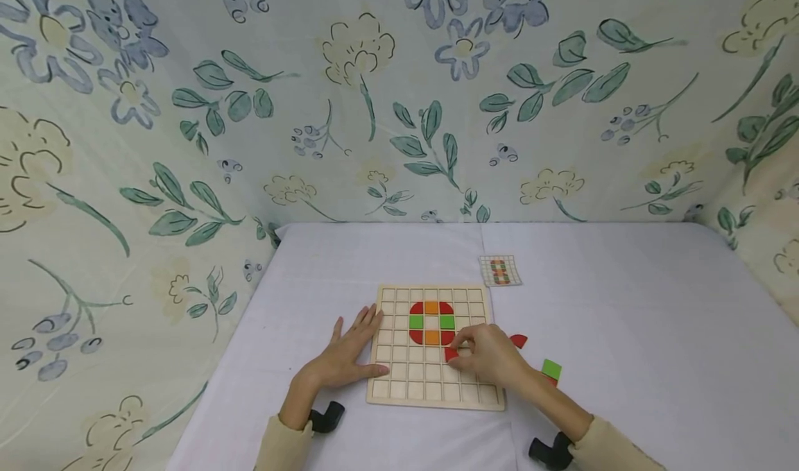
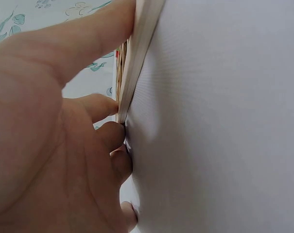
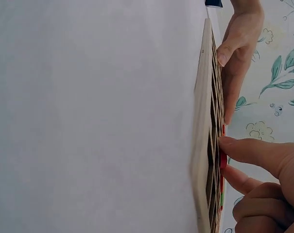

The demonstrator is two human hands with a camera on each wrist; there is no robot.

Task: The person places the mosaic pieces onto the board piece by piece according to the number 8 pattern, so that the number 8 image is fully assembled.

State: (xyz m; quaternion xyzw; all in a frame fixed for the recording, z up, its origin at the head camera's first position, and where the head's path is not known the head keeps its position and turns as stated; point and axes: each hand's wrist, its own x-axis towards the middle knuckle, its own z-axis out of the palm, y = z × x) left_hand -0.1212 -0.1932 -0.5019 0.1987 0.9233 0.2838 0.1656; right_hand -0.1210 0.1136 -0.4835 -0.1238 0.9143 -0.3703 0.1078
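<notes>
A wooden grid board (image 1: 406, 391) lies on the white cloth. Red, orange and green tiles form a ring in its cells, among them an orange square tile (image 1: 431, 308) and a green tile (image 1: 416, 322). My right hand (image 1: 493, 353) pinches a red tile (image 1: 451, 354) between thumb and index finger, at a cell just below the ring's lower right corner. In the right wrist view the red tile (image 3: 223, 159) shows edge-on at the board's surface. My left hand (image 1: 343, 356) rests at the board's left edge with fingers spread, its thumb touching the rim.
A small pattern card (image 1: 500, 270) lies beyond the board's upper right corner. To the right of the board lie a loose red tile (image 1: 519, 341) and a green tile (image 1: 552, 369), with another red piece partly hidden by my right forearm. Flowered fabric (image 1: 399, 110) hangs behind the table.
</notes>
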